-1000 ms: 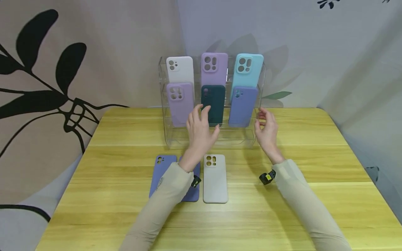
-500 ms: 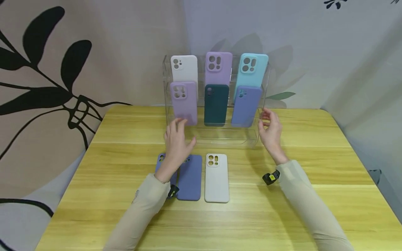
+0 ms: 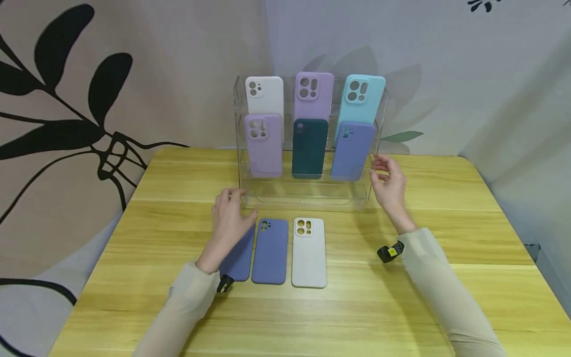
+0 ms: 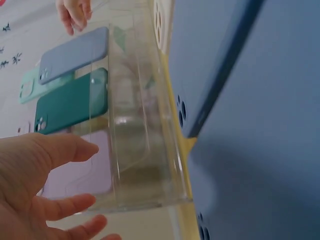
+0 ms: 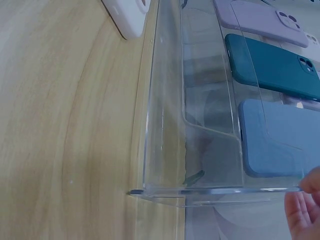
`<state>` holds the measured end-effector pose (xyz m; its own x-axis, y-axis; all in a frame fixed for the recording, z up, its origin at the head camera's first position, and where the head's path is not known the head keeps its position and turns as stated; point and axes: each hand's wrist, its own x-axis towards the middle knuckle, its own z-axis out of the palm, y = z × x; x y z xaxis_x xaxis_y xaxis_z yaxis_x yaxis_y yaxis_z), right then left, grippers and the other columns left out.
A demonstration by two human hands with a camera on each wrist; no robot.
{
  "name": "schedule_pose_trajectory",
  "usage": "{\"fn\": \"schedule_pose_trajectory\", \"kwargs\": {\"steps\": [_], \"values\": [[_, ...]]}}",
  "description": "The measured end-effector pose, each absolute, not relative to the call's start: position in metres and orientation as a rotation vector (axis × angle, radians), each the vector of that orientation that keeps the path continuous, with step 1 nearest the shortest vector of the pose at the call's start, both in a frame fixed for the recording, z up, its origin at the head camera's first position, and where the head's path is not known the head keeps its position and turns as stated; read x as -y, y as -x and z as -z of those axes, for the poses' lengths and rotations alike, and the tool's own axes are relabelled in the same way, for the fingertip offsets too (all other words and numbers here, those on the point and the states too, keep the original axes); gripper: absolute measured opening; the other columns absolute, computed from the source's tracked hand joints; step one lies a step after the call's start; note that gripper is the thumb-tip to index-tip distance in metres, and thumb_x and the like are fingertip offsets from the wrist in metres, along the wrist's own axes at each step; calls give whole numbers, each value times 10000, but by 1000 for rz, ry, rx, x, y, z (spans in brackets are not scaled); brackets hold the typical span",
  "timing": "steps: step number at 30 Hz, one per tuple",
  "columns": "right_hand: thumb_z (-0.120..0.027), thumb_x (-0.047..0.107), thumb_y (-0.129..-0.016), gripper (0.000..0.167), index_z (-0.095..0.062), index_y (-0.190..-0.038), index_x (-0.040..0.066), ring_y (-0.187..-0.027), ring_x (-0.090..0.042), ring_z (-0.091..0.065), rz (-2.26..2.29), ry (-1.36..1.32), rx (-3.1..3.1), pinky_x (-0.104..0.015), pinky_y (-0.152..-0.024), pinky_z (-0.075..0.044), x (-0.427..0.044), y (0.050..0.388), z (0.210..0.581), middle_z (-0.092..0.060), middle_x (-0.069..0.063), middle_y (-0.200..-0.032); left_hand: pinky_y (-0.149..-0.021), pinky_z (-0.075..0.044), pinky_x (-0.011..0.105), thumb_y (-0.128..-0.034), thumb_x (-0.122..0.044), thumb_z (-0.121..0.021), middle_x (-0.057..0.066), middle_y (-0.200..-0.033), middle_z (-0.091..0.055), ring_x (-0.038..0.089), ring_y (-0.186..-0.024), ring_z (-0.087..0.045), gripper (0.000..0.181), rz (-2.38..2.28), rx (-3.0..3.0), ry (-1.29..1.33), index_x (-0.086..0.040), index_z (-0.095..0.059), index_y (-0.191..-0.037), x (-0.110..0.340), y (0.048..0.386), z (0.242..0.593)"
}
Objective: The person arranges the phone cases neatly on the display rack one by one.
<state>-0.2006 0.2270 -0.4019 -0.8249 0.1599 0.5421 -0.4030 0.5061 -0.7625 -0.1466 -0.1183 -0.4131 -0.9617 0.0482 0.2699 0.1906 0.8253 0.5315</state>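
A clear stepped rack [image 3: 303, 191] stands at the back of the table. Its upper step holds a white case [image 3: 265, 96], a purple case [image 3: 314, 94] and a turquoise case [image 3: 362, 99]; in front lean a lilac case [image 3: 264, 148], a dark green case [image 3: 309, 148] and a blue-violet case [image 3: 353, 151]. My left hand [image 3: 228, 218], fingers spread and holding nothing, hovers by the rack's front left corner, over a blue case [image 3: 238, 258]. With thumb and fingers my right hand [image 5: 306, 207] pinches the rack's right side edge.
Beside the covered blue case lie another blue case [image 3: 270, 253] and a pale grey-white case [image 3: 309, 255], flat on the wooden table [image 3: 348, 317]. A patterned wall covering [image 3: 192, 74] rises behind the rack.
My left hand has moved left and toward me, from before the dark green case to the rack's left corner. My right hand has stayed at the rack's right side.
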Motion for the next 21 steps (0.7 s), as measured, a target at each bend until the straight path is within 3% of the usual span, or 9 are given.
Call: {"fn": "schedule_pose_trajectory", "kwargs": {"steps": [6,14,21], "values": [[-528,-188,-826,299,-516,-1124,-194,-917,-429,-557,-1295,-201,2208,-57,-692,-408,-216,187,382,-560,-340,-1023,-720,-419,575,-756,-312,-761,304,-1179,-436,458,-1028,-435,662,747,2966,71,66,-497,-1231,133,136,414],[-541,-174,-834,302,-516,-1135,-189,-922,-421,-563,-1285,-218,2211,-59,-699,-411,-217,185,380,-561,-337,-1028,-777,-422,634,-755,-377,-764,345,-1260,-372,482,-1110,-402,825,691,3222,-72,67,-385,-1338,145,129,420],[-537,-183,-830,298,-515,-1127,-195,-922,-436,-559,-1279,-225,2208,-52,-696,-406,-217,185,381,-555,-341,-1025,-718,-467,609,-745,-403,-767,354,-1271,-357,485,-1097,-419,856,671,3293,-86,67,-373,-1343,141,129,427]]}}
